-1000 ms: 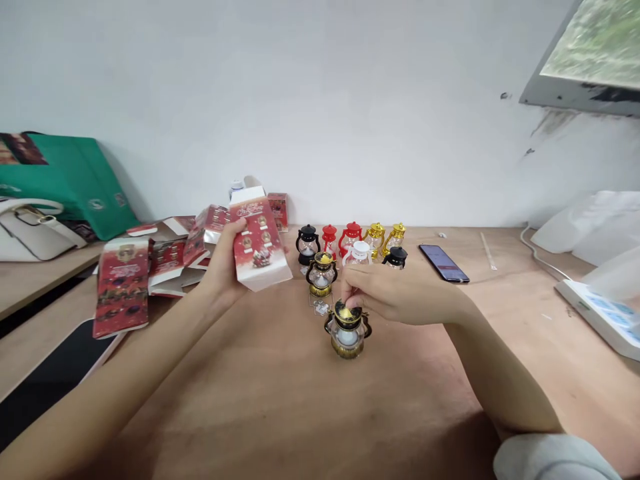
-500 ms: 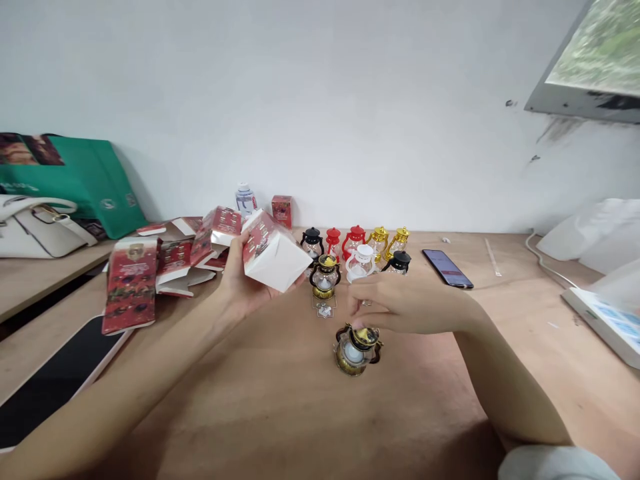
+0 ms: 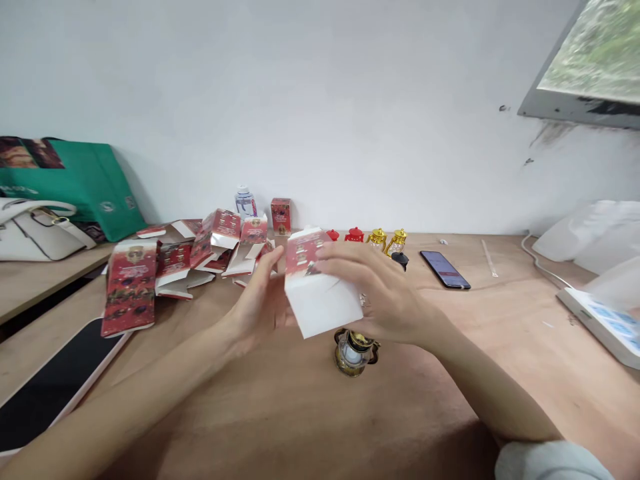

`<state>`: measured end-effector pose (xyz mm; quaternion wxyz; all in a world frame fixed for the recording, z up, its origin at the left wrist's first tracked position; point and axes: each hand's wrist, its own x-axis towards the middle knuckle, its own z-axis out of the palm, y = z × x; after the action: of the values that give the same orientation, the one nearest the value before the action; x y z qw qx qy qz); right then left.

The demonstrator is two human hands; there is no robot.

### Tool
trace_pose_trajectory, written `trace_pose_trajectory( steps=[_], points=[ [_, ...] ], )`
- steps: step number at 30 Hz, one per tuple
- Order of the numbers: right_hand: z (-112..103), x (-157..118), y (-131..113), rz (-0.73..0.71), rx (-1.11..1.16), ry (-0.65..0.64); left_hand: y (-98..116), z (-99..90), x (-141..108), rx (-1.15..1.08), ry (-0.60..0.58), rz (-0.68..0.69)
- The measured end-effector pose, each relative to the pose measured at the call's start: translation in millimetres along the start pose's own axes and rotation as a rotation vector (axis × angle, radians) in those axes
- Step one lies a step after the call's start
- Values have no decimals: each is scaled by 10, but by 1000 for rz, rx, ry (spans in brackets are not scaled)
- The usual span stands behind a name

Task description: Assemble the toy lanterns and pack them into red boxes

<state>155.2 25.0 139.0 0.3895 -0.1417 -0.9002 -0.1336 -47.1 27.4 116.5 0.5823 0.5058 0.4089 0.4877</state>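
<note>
Red and white card forms the printed carton (image 3: 324, 303) held up between both hands. The left hand (image 3: 253, 303) is closed on its left side, thumb up and the fingers partly hidden behind it; the right hand (image 3: 393, 290) is clamped over its right side, fingers bent across the printed face and blurred at the tips.

The carton is opened out into a box shape, so the shaping looks largely done. A plain white end faces the wearer and seems shut. A white edge shows at the far end, but whether that end is open, or whether anything is inside, cannot be told.

Just below the grip, toward the wearer, a black-and-gold lantern (image 3: 351, 355) rests on the wooden table (image 3: 280, 420), outside the carton. Beyond the grip and to its right are two gold lanterns (image 3: 399, 243), with a black lantern top (image 3: 400, 259) in front of them; red lantern tops (image 3: 354, 235) show just past the carton. These too are unboxed.

Left of the grip lies a heap of red cartons (image 3: 225, 227), several with flaps loose, which judges as work left. A small red box (image 3: 281, 217) stands upright against the wall, beyond the grip.
</note>
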Motion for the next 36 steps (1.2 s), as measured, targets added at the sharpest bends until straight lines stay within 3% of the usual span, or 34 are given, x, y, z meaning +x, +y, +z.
trace_pose_trajectory(
  steps=[2,4,7,10,12,16,20,23,27,30,33,36],
  points=[
    [-54,14,-15,71,-32,71,1,-35,-10,106,85,152],
    [-85,21,-37,153,-116,89,29,-79,-55,288,171,502],
    [-59,16,-63,197,-182,100,129,-122,-169,744,118,1065],
    [-3,7,-64,134,-135,137,227,-126,-238,1118,65,1296],
    [7,7,-54,106,-66,135,256,-130,-225,1206,27,1323],
    [-53,26,-39,69,106,92,284,-180,-170,1127,-123,1282],
    [-117,50,-57,43,240,4,343,-229,-211,1052,-313,1081],
    [-149,49,-74,64,311,-74,355,-232,-242,988,-343,938],
    [-226,42,-97,97,304,-69,295,-220,-197,951,-169,996],
    [-253,40,-138,229,265,-43,227,-198,-125,1007,-4,1119],
    [-161,42,-193,383,189,102,155,-168,-62,1026,148,1215],
    [30,42,-246,410,95,209,76,-157,-21,1023,239,1267]
  ],
)
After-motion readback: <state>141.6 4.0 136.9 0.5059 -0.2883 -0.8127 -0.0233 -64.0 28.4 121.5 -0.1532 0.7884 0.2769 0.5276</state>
